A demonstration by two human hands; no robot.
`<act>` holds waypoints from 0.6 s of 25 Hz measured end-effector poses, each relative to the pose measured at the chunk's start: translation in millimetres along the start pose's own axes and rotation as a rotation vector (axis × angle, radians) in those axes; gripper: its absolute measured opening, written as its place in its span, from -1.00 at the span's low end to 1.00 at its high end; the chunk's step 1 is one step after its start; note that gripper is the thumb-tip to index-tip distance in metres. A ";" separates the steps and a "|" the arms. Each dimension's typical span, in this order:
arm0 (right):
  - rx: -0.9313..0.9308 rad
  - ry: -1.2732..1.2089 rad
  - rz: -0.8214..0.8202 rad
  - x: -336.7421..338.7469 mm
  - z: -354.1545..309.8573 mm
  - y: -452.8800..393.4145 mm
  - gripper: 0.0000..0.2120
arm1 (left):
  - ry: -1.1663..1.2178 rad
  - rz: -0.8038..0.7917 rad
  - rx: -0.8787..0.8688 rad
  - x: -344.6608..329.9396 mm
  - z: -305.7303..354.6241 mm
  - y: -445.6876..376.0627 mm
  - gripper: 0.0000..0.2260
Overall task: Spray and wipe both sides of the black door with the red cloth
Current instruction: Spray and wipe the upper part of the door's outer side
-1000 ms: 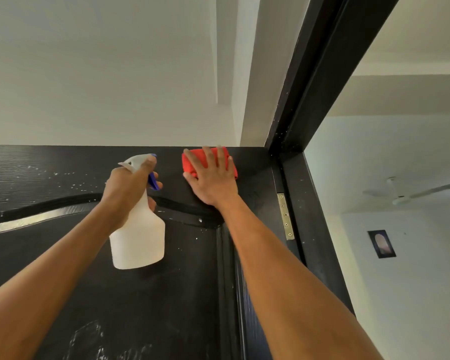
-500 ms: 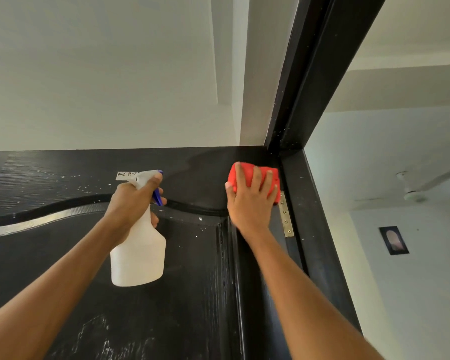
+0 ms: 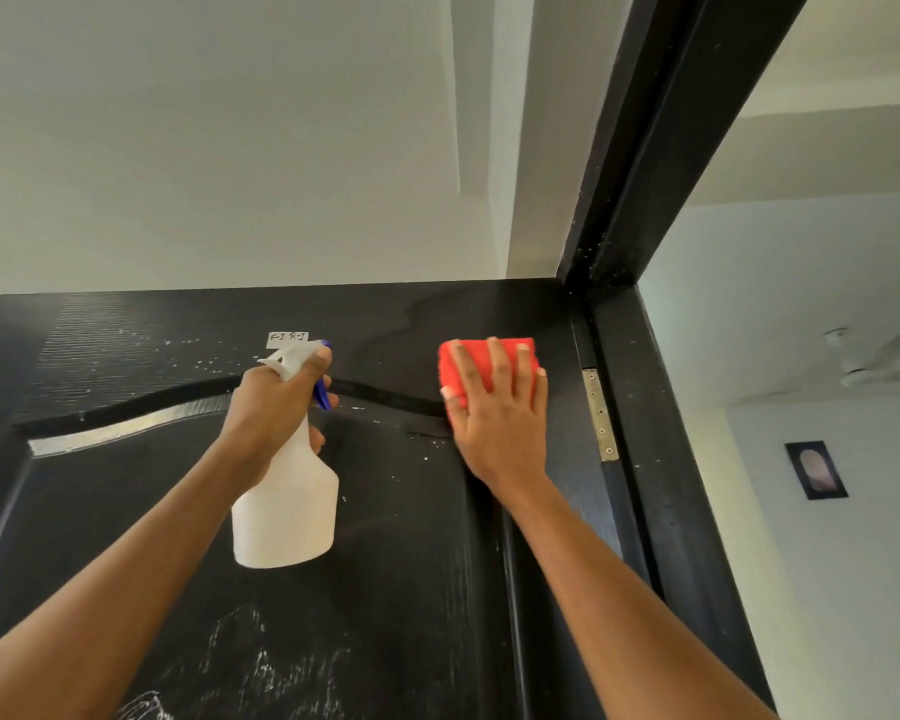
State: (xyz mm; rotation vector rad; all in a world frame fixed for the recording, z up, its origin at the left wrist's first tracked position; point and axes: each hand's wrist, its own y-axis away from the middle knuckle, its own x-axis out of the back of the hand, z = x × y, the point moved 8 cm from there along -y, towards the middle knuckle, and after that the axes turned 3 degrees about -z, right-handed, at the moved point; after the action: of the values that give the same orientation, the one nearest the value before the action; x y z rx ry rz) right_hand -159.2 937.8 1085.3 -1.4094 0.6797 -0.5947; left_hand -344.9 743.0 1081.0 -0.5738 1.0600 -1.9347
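Black door (image 3: 126,511) filled the lower left of the view, its top edge level, bottom and left side cut off by the frame. White specks and smears on the panel, wet-looking patch near the top right corner. Black door frame (image 3: 661,148) ran up and right, hinge side at right. White ceiling (image 3: 230,122) above; the room beyond the doorway was pale and blurred.

Both forearms reached up from the bottom edge, elbows cut off. White spray bottle (image 3: 287,517) hung upright, long axis vertical, nozzle pointing up-right toward the door face; a small label on its head was too small to read. Left hand (image 3: 276,407) gripped the bottle neck, index finger over the head, blue trigger partly hidden behind fingers.

Right hand (image 3: 500,413) lay flat, fingers straight and spread, pressing the red cloth (image 3: 463,366) against the door near the top right corner. Cloth folded, mostly hidden under the fingers, long axis roughly horizontal. Brass hinge (image 3: 599,415) just beside it to the right. Small dark picture (image 3: 815,470) on the far wall, content unclear.
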 end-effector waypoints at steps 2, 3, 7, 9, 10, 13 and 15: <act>-0.178 -0.022 0.026 -1.6 2.5 -6.3 -0.42 | -0.007 0.017 -0.031 11.2 -0.6 -6.8 -0.65; -0.230 -0.027 0.027 -2.2 -0.1 -11.2 -0.40 | -0.012 0.022 -0.035 14.9 -0.4 -9.0 -0.64; -0.220 -0.038 0.007 -16.8 -29.3 -34.3 -0.37 | -0.020 -0.014 -0.027 47.6 -6.2 -22.5 -0.58; -0.197 -0.026 0.009 -21.5 -37.0 -40.6 -0.37 | 0.002 -0.054 -0.027 60.9 -10.8 -28.4 -0.56; -0.197 -0.027 0.003 -22.4 -40.1 -42.9 -0.38 | -0.001 -0.070 -0.033 66.2 -13.3 -31.2 -0.57; -0.191 -0.027 -0.043 -27.5 -55.8 -45.9 -0.38 | -0.001 -0.106 -0.052 79.7 -18.1 -38.5 -0.62; -0.183 -0.016 -0.038 -27.2 -64.9 -46.0 -0.38 | 0.037 -0.138 -0.051 83.6 -20.1 -43.2 -0.64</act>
State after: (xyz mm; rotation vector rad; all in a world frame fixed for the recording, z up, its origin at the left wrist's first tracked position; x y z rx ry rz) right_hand -224.1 910.1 1130.8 -1.5985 0.7097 -0.5618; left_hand -424.3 694.9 1106.6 -0.6569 1.1215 -2.0489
